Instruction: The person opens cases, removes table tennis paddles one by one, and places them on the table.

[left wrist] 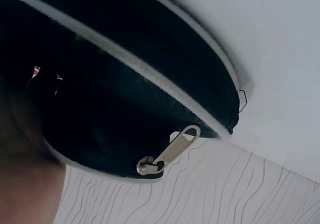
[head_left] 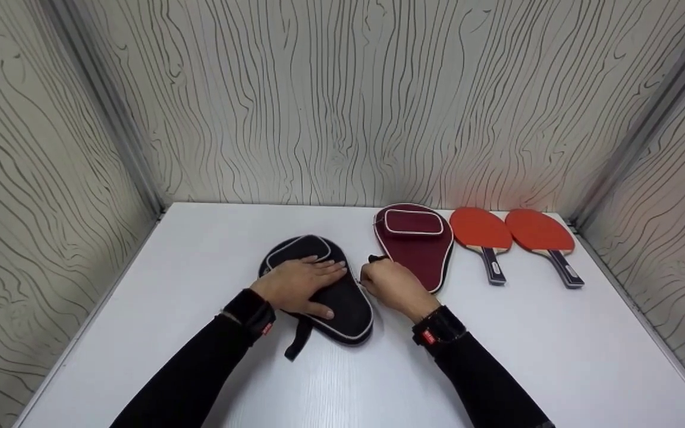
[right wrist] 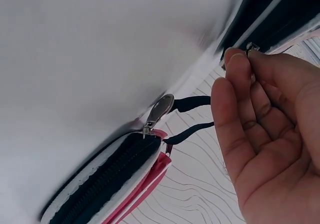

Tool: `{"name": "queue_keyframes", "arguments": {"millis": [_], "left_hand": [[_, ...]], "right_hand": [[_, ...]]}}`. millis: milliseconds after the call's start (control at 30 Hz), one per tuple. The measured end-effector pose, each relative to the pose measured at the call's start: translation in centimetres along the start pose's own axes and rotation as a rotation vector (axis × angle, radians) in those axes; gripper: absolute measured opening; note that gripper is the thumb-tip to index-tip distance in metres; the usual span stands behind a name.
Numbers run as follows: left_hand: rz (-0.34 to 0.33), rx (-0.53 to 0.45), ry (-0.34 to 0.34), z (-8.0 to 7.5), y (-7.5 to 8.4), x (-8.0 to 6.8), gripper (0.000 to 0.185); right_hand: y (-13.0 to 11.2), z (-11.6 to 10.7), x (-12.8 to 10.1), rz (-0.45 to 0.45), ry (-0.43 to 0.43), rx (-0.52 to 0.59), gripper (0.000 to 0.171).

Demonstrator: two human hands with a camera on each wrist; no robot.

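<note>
While the left hand (head_left: 299, 284) lies flat with straight fingers on top of it, a black paddle case (head_left: 342, 309) with pale piping rests near the middle of the white worktop (head_left: 556, 356), its strap trailing toward the near edge. At the case's right rim, the right hand (head_left: 393, 288) has its fingers curled together. Only the right wrist view shows why: the fingertips (right wrist: 239, 59) pinch a small metal zipper pull (right wrist: 252, 46) on the black case's edge. The head view hides that pull behind the hand.

The left wrist view alone shows a second, silver zipper pull (left wrist: 170, 151) hanging loose on the case's pocket.

Just beside the right hand, toward the far edge, lies a maroon paddle case (head_left: 417, 246). The right wrist view shows its zipper closed, with a dark cord on the slider.

Further toward the far right corner, two red paddles (head_left: 512, 235) lie side by side, handles pointing to the near edge; they appear in the head view only.
</note>
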State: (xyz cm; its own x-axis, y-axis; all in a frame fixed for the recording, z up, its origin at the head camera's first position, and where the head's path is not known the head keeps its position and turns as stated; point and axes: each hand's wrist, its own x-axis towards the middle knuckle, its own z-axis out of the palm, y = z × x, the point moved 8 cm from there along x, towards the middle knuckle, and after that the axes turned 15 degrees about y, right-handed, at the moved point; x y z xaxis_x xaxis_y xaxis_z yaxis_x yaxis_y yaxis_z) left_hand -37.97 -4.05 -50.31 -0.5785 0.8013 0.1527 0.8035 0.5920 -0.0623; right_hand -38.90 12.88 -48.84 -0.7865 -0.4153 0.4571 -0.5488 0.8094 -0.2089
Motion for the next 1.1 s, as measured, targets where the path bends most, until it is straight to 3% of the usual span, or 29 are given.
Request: {"name": "queue_keyframes", "arguments": {"millis": [433,1100], "left_hand": [[-0.138,-0.046,0.008,-0.1,-3.1,0.0,0.098],[-0.227,-0.076,0.003,-0.4,-6.1,0.2,0.094]], "right_hand": [[-0.5,0.0,0.0,-0.051,-0.033,-0.006,0.011],[-0.5,-0.2,-0.3,-0.025,-0.051,-0.007,0.007]]}}
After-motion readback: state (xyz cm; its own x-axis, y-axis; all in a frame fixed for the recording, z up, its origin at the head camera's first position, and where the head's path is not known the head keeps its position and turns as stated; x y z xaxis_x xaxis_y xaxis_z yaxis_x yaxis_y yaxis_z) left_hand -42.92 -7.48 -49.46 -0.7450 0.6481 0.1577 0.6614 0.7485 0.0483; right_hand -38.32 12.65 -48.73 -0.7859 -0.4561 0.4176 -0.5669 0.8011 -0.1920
